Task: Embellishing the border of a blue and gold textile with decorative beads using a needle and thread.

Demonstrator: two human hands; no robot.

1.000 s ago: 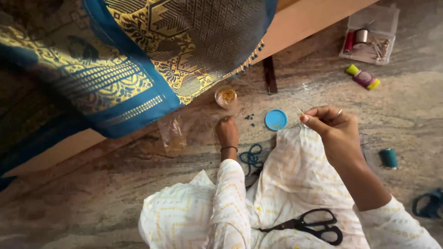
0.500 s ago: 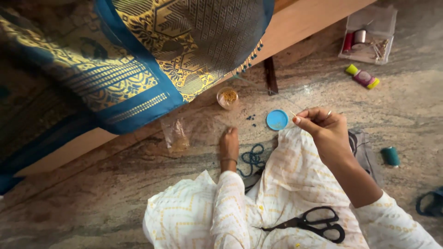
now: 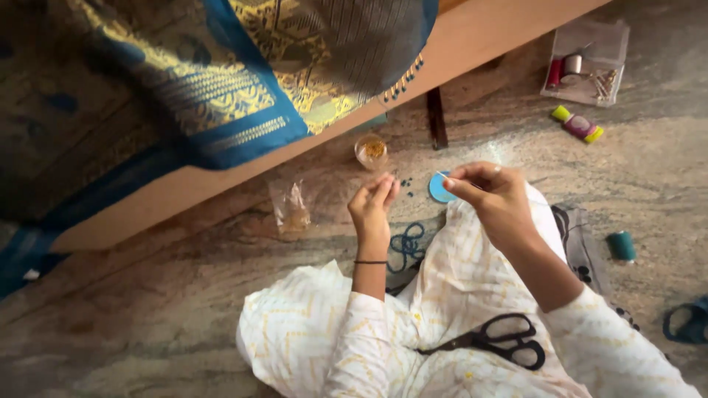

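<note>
My right hand (image 3: 490, 195) pinches a thin needle (image 3: 447, 176) between thumb and fingers, its tip pointing left over a round blue lid (image 3: 438, 191). My left hand (image 3: 374, 206) is raised above the stone floor with fingertips drawn together next to some tiny dark beads (image 3: 405, 183); whether it holds a bead is too small to tell. Black scissors (image 3: 501, 340) lie on my lap on the white patterned cloth (image 3: 457, 295). A dark blue cord (image 3: 408, 243) lies coiled just below my left hand.
A blue and gold fabric (image 3: 221, 88) drapes over a wooden ledge (image 3: 472, 37). A small glass cup of gold beads (image 3: 371, 150), a clear plastic bag (image 3: 289, 208), a clear box of spools (image 3: 584, 66), a pink and yellow spool (image 3: 578, 124) and a teal spool (image 3: 622, 246) sit on the floor.
My left hand has lifted off the floor and drawn its fingertips together near the beads. My right hand with the needle has shifted slightly left, toward the blue lid.
</note>
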